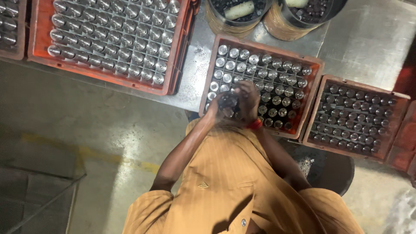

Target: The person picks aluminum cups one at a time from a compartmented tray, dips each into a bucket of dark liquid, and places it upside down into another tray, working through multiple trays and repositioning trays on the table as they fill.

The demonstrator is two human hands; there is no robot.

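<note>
My left hand [215,112] and my right hand [248,99] meet over the near left corner of an orange crate [268,45]. Between them they grip a small dark metal cylinder [227,102]. The fingers of my right hand curl over it from the right, and a red bangle [255,125] sits on that wrist. The crate holds several rows of upright metal cylinders [277,82], shiny at the back and darker near me. Part of the held piece is hidden by my fingers.
A second orange crate [359,84] of darker cylinders lies to the right. A larger crate [108,80] of shiny cylinders lies at the upper left. Two round bins [236,21] [277,24] stand behind, a dark bucket [336,173] is by my right side, and bare concrete floor [86,130] is on the left.
</note>
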